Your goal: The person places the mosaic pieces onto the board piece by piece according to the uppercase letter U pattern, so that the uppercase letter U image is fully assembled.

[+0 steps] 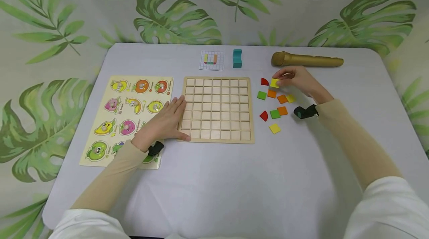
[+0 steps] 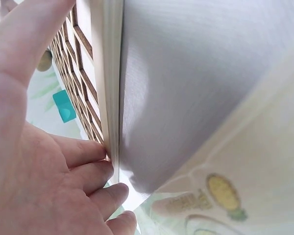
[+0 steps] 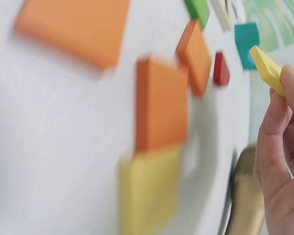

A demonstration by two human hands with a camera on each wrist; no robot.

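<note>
Between thumb and fingers my right hand pinches a yellow square tile, lifted off the table in the right wrist view. Around it lie loose tiles: orange squares, green squares, yellow squares and red quarter-round pieces. My left hand rests with extended fingers along the left edge of a wooden grid board, the thumb at its lower left corner. Every visible cell of the board is bare wood. A small pattern card with a coloured U shape lies behind the board.
A fruit puzzle board lies at the left, partly beneath my left forearm. Behind the grid board stands a teal block. A gold microphone-shaped object lies at the back right. Leaf-patterned cloth hangs behind the white table.
</note>
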